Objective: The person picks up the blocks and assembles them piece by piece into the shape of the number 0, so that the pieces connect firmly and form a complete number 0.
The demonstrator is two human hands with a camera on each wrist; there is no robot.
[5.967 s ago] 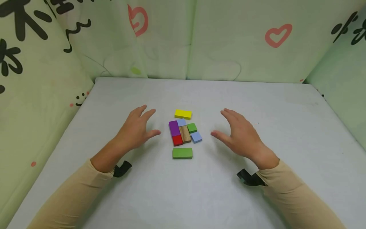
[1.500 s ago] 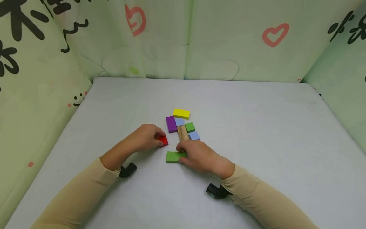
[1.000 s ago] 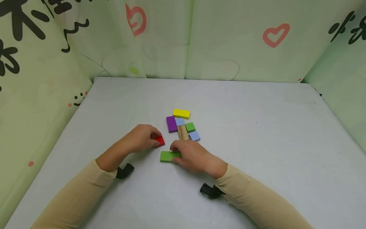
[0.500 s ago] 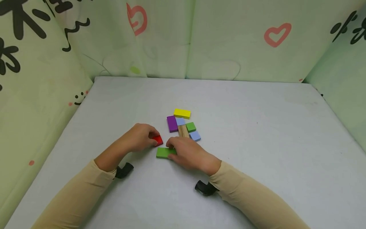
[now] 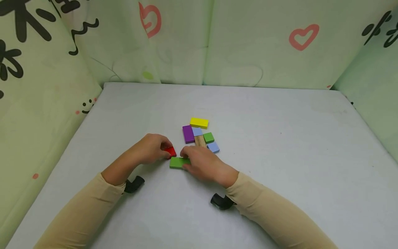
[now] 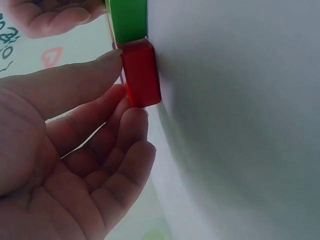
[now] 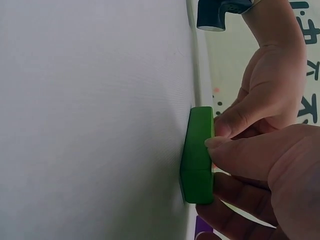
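Observation:
My left hand (image 5: 151, 149) pinches a small red block (image 5: 171, 151) between thumb and fingers, left of the other blocks. In the left wrist view the red block (image 6: 141, 75) lies with one end right at a longer green block (image 6: 127, 20). My right hand (image 5: 206, 163) grips that green block (image 5: 178, 163) by its right end; the right wrist view shows thumb and fingers on the green block (image 7: 199, 155). Just beyond the hands lie a purple block (image 5: 188, 134) and a wood-grain block (image 5: 200, 140), partly hidden by the right hand.
Behind the hands are a yellow block (image 5: 199, 122), a light blue block (image 5: 197, 131), a small green block (image 5: 208, 137) and a second light blue block (image 5: 213, 147). All lie on a white table (image 5: 280, 155), with a patterned curtain (image 5: 236, 41) around its back and sides.
From both hands apart and open, the left has drawn the red block away from the purple one. The right has slid the long green block leftward and up against the red block.

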